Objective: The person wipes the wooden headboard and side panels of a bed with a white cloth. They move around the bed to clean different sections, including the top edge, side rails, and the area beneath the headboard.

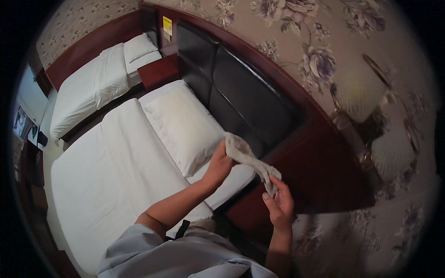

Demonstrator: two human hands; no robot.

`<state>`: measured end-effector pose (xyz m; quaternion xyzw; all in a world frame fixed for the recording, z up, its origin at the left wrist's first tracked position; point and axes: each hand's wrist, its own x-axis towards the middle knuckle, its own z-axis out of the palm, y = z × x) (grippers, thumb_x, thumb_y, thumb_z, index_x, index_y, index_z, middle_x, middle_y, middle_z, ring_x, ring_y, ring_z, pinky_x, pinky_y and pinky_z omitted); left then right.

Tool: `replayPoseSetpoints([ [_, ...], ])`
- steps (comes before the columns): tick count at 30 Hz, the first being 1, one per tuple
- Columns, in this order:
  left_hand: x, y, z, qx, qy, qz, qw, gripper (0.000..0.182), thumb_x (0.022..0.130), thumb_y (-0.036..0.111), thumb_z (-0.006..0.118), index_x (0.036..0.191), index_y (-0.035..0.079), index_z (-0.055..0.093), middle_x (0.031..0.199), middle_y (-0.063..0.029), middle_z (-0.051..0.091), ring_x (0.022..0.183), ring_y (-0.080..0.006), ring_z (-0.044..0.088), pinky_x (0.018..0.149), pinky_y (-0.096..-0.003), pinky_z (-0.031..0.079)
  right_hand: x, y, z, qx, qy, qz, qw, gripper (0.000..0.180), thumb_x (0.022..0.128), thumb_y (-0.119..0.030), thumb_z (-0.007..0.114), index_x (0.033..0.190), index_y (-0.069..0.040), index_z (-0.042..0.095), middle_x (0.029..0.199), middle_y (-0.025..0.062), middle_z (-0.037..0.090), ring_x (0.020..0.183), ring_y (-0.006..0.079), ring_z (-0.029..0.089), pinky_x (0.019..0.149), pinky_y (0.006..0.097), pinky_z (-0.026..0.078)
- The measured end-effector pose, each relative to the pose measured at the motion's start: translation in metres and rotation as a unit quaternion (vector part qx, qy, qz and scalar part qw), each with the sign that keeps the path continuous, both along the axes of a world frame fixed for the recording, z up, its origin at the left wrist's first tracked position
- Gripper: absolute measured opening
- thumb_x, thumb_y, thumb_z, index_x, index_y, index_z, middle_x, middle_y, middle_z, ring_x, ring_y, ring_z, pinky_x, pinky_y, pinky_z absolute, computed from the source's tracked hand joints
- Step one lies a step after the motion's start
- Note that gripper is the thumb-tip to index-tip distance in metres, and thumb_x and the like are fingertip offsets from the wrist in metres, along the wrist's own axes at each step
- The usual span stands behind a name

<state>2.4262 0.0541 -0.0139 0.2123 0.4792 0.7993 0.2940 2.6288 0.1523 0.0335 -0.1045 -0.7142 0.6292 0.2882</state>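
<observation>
A light grey-beige cloth (pixel 248 158) is stretched slantwise between my two hands. My left hand (pixel 219 165) grips its upper left end, close to the corner of a white pillow (pixel 187 128). My right hand (pixel 281 203) pinches the lower right end between thumb and fingertips. Below and left of the hands is a bed with a white quilt (pixel 114 160), folded back near the pillow. Behind the cloth rises a headboard with black padded panels (pixel 243 83) in a dark red wooden frame.
A dark red nightstand (pixel 159 72) stands between this bed and a second bed (pixel 90 83) with white bedding. A wall lamp with glass shades (pixel 358 93) is on the flowered wall at right. A dark red wooden surface (pixel 250 212) lies beside the near bed. A television (pixel 21 121) shows at far left.
</observation>
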Motion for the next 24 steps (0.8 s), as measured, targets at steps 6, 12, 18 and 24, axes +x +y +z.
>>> replayPoseSetpoints([
  [6,-0.126,0.067,0.038,0.005,0.138,0.162,0.977,0.03,0.098,0.008,0.059,0.127,0.004,0.049,0.12,-0.0057,0.059,0.113,-0.015,0.057,0.099,-0.0287,0.046,-0.142,0.066,0.034,0.188,0.013,0.03,0.982,0.064,0.089,-0.005,0.065,0.148,0.002,0.041,0.146,0.0204,0.048,0.137,0.0312,0.044,0.115,0.0416,0.033],
  [12,-0.279,0.145,0.082,-0.09,0.367,0.232,0.896,0.043,0.086,0.001,0.058,0.127,-0.001,0.046,0.116,-0.0132,0.057,0.114,-0.0213,0.055,0.098,-0.033,0.045,-0.293,0.134,0.069,0.422,0.024,-0.031,0.906,0.067,0.087,-0.006,0.065,0.148,0.0,0.038,0.14,0.0249,0.05,0.131,0.0415,0.048,0.112,0.0477,0.038],
  [18,-0.413,0.234,0.098,-0.198,0.66,0.264,0.675,0.033,0.083,0.008,0.061,0.114,0.0,0.057,0.111,-0.0238,0.062,0.11,-0.0446,0.056,0.096,-0.0481,0.045,-0.422,0.19,0.083,0.63,-0.168,-0.155,0.743,0.057,0.087,-0.015,0.067,0.14,-0.004,0.049,0.123,0.0174,0.06,0.116,0.0345,0.057,0.102,0.0465,0.042],
  [24,-0.423,0.239,0.063,-0.234,0.776,0.246,0.531,0.029,0.093,0.033,0.062,0.109,0.009,0.063,0.115,-0.0131,0.064,0.114,-0.0355,0.058,0.099,-0.0457,0.045,-0.423,0.211,0.064,0.671,-0.192,-0.223,0.68,0.052,0.084,-0.024,0.072,0.134,-0.014,0.058,0.116,0.0089,0.064,0.113,0.0279,0.06,0.099,0.0449,0.042],
])
